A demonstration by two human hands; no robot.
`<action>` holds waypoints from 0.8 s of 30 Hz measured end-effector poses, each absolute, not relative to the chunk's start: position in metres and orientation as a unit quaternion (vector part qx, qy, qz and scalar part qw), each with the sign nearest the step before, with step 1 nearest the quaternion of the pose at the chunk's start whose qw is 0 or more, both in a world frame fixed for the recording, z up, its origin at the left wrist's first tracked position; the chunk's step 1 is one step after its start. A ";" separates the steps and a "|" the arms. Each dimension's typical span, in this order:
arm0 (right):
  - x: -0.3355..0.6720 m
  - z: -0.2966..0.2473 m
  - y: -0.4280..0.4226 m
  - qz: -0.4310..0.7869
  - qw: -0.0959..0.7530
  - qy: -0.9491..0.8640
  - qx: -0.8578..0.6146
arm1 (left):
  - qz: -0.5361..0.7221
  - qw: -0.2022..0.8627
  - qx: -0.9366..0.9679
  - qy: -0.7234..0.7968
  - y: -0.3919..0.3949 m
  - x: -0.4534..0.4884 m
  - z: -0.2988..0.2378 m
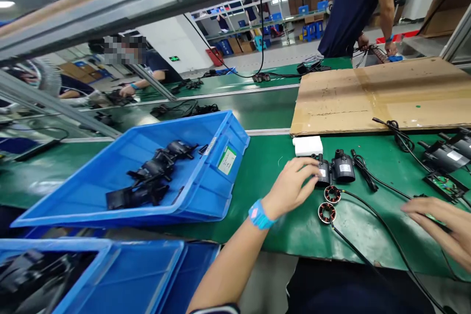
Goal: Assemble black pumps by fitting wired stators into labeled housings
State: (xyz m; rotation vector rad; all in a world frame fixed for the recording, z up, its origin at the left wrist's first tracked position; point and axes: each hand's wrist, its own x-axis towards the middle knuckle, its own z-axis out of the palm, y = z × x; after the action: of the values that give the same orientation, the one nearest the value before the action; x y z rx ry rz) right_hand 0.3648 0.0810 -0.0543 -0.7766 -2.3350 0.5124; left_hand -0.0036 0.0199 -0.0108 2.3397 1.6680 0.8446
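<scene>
My left hand [294, 184], with a blue band at the wrist, reaches over the bench with its fingers stretched and apart. Its fingertips are at the left side of a black cylindrical housing [323, 172] with a white label; whether they press on it I cannot tell. A second black housing [344, 167] stands just to the right. Two ring-shaped copper-wound coils [332, 195] with black cables lie in front of the housings. At the right edge, my right hand [441, 223] is open, its fingers extended above the bench near a small green circuit board [445, 184] in a black case.
A blue bin [206, 206] holding several black parts sits tilted to the left, with more blue bins [143, 274] below. A white block [308, 146] lies behind the housings. Cardboard [368, 93] covers the back right. Co-workers stand across the line; a metal beam [165, 5] crosses overhead.
</scene>
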 end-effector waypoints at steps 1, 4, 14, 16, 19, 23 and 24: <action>0.347 -0.054 0.090 0.202 0.285 -0.900 -0.261 | 0.256 0.045 0.794 0.550 0.032 -0.002 -0.006; 0.297 -0.058 0.118 0.231 0.217 -0.929 -0.191 | 0.129 0.006 0.858 0.498 0.074 0.013 0.002; 0.256 -0.080 0.121 0.366 0.183 -0.894 -0.181 | -0.024 -0.040 0.923 0.383 0.155 0.055 -0.023; 0.255 -0.081 0.114 0.405 0.214 -0.866 -0.200 | 0.025 -0.003 0.915 0.403 0.156 0.049 -0.021; 0.256 -0.082 0.112 0.426 0.202 -0.853 -0.224 | 0.212 0.116 0.854 0.461 0.146 0.040 -0.013; 0.255 -0.087 0.117 0.410 0.162 -0.876 -0.194 | 0.494 0.240 0.667 0.503 0.116 0.046 -0.006; 0.253 -0.088 0.118 0.411 0.155 -0.882 -0.170 | 0.533 0.247 0.628 0.511 0.108 0.049 -0.005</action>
State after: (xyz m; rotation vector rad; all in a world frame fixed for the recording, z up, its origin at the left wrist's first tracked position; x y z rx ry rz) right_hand 0.2535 0.1185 -0.0879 -0.4874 -2.5266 1.1774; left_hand 0.0490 0.1079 -0.0052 1.7115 1.3936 1.4534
